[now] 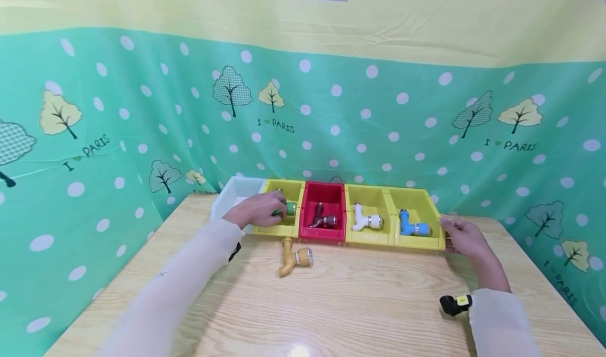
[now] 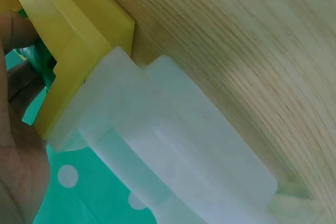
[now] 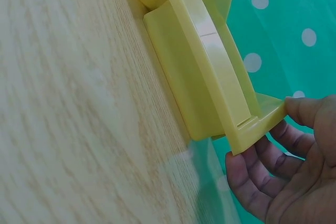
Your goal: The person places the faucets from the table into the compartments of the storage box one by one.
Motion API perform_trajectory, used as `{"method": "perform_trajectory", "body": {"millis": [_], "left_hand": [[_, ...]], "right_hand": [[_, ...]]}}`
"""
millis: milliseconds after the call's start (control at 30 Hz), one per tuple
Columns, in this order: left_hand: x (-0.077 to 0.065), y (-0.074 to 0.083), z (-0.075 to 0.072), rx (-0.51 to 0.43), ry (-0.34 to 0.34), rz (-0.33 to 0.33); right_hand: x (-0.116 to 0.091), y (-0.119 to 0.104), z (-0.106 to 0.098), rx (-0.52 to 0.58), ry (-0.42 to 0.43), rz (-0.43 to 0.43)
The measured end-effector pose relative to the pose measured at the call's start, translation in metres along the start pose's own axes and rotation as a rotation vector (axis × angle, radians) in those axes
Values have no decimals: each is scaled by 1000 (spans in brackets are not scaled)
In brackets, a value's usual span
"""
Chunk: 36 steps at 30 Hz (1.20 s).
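Note:
My left hand (image 1: pixel 262 210) reaches into the left yellow bin (image 1: pixel 274 231) and grips a green faucet (image 1: pixel 291 208). In the left wrist view, the fingers curl round the green body, partly behind the bin wall. At the other end of the row, my right hand (image 1: pixel 466 237) holds the side rim of the rightmost yellow bin (image 3: pixel 210 93), thumb on top and fingers underneath. That bin contains a blue faucet (image 1: pixel 414 227). An orange-tan faucet (image 1: pixel 294 257) lies on the wooden table in front of the row.
Between the hands, a red bin (image 1: pixel 322 235) holds a dark brown faucet (image 1: pixel 324 217), and another yellow bin (image 1: pixel 369 237) holds a white faucet (image 1: pixel 367 220). A translucent white bin (image 1: pixel 222 202) ends the row at left. Behind the table (image 1: pixel 360 299) hangs a green polka-dot curtain (image 1: pixel 331 120).

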State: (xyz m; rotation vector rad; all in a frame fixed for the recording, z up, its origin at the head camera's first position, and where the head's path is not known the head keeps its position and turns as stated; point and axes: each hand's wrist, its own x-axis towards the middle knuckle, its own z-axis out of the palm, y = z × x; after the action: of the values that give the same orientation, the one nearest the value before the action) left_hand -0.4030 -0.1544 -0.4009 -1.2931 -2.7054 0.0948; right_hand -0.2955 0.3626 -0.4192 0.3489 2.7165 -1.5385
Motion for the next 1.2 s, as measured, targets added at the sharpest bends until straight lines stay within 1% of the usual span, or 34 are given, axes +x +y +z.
{"method": "perform_trajectory", "body": {"millis": [67, 167, 267, 500, 833, 933, 1067, 1200], "left_hand": [[3, 0, 0, -16, -6, -3], [7, -1, 0, -19, -12, 4], [10, 0, 0, -21, -30, -5], [15, 2, 0, -36, -112, -75], [20, 4, 1, 51, -195, -129], [22, 3, 2, 39, -208, -153], [23, 3, 2, -9, -240, -196], [22, 4, -3, -53, -265, -231]], "right_hand": [[0, 0, 0, 1, 5, 3], [-1, -1, 0, 3, 1, -2], [1, 0, -2, -1, -2, -7], [1, 1, -1, -7, -8, -28], [1, 2, -2, 0, -5, -20], [1, 3, -2, -1, -1, -20], [1, 3, -2, -5, -1, -32], [2, 4, -2, -10, -5, -43]]}}
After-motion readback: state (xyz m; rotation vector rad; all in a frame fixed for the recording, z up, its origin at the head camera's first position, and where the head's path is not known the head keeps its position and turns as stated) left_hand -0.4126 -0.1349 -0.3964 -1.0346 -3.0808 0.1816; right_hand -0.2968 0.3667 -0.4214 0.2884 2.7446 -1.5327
